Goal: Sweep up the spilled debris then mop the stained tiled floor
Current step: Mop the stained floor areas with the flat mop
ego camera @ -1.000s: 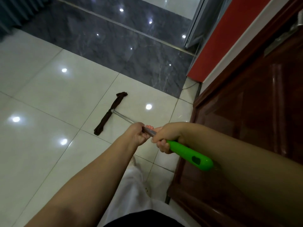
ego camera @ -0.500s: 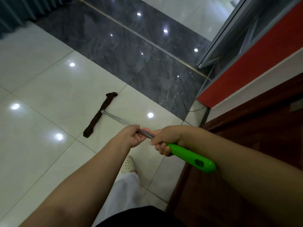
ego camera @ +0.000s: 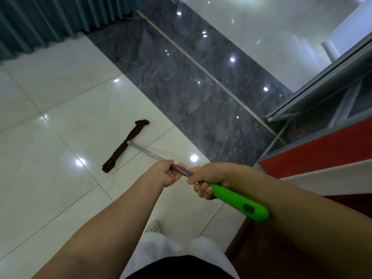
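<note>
The white tiled floor (ego camera: 60, 109) is filling most of the view, shining under ceiling lights, with a band of dark grey marble (ego camera: 181, 77) running diagonally beyond it and a teal curtain (ego camera: 40, 19) hanging down to the floor at the far left. A red and white wall edge (ego camera: 322, 158) and a grey metal frame (ego camera: 326, 93) are closing off the right side.

On the white tiles the mop (ego camera: 141, 150) is lying with its dark brown cloth head (ego camera: 125, 144) flat against the floor, close to the marble band, its metal shaft slanting back up to the person. No debris is showing on the tiles in view, so the mopping step appears to be the one in hand; no stain is plainly visible either.

The left hand (ego camera: 164, 174) is curling its fingers round the bare metal shaft, and the right hand (ego camera: 209, 180) is gripping just behind it, at the top of the green handle (ego camera: 239, 202). A pale shoe (ego camera: 154, 227) is standing on the tile below the arms.

The next stroke probably calls for pressing the cloth down and drawing it across the tile in overlapping passes, keeping both grips firm so the head is staying flat.
</note>
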Demonstrator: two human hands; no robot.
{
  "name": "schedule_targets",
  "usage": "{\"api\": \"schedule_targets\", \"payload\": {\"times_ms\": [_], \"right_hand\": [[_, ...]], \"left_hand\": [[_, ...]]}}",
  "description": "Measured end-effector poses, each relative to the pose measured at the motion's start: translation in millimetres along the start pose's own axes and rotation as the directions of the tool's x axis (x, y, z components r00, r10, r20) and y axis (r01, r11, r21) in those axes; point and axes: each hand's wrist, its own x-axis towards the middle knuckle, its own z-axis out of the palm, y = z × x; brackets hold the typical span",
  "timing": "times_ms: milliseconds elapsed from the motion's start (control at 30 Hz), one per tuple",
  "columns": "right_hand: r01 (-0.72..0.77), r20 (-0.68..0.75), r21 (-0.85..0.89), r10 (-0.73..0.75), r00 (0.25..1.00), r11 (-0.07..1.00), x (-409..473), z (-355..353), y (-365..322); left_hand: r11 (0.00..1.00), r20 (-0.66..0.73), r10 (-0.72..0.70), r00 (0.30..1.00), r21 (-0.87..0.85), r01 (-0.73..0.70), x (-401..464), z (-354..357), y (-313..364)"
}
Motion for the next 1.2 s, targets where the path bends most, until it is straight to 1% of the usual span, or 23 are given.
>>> {"api": "schedule_targets", "payload": {"times_ms": [133,300,467,600,833,933,1033,1100,1200], "right_hand": [[-0.002,0.006,-0.113,0.002,1.0,0.994,4,-13,-30],[-0.018,0.004,-0.287,0.02,1.0,0.958,12,-35,-76],[-0.014,0.012,-0.412,0.021,1.0,0.911,22,-67,-106],[-0.04,0.022,-0.485,0.059,0.998,0.873,23,-105,-115],[-0.074,0.085,-0.673,0.177,0.981,0.736,1,-172,-134],[-0.112,0.094,-0.701,0.246,0.965,0.704,-11,-187,-144],[-0.152,0.088,-0.727,0.31,0.947,0.67,-22,-194,-159],[-0.17,0.08,-0.731,0.331,0.94,0.661,-27,-193,-170],[-0.184,0.065,-0.729,0.335,0.94,0.659,-27,-184,-180]], "left_hand": [[0.997,0.014,0.073,0.997,-0.028,-0.073,6,9,20],[0.972,0.033,0.163,0.986,-0.178,-0.155,14,32,41],[0.921,-0.055,0.255,0.965,-0.29,-0.259,28,60,48],[0.891,-0.136,0.267,0.954,-0.343,-0.298,45,89,36],[0.866,-0.229,0.281,0.932,-0.358,-0.349,57,143,2],[0.868,-0.239,0.271,0.932,-0.358,-0.344,55,159,-8],[0.857,-0.218,0.271,0.938,-0.388,-0.338,51,169,-12],[0.843,-0.213,0.27,0.939,-0.419,-0.337,49,171,-12],[0.796,-0.212,0.286,0.934,-0.49,-0.355,47,166,-10]]}}
